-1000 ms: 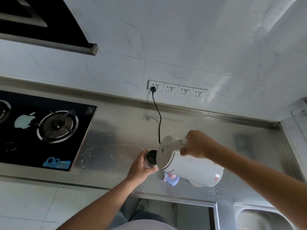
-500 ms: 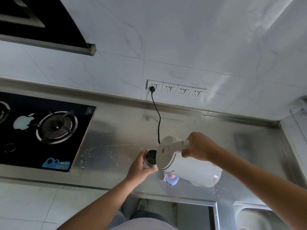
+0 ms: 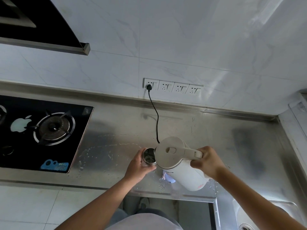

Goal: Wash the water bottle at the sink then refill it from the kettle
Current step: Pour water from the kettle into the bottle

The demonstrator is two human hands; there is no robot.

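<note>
White plastic kettle (image 3: 186,175) tips in our right hand (image 3: 207,161), clenched on its handle, spout over the round steel water bottle (image 3: 149,156) our left hand (image 3: 138,166) grips steady on the stainless counter (image 3: 216,130) for filling.

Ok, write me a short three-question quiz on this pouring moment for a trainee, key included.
1. True or false: the right hand holds the kettle tilted toward the water bottle.
2. The left hand grips: A the water bottle, B a sponge, C a tap.
3. Fill in: the black cord is plugged into the ___ of the four wall sockets, as pictured.
Key: 1 true; 2 A; 3 leftmost.
</note>
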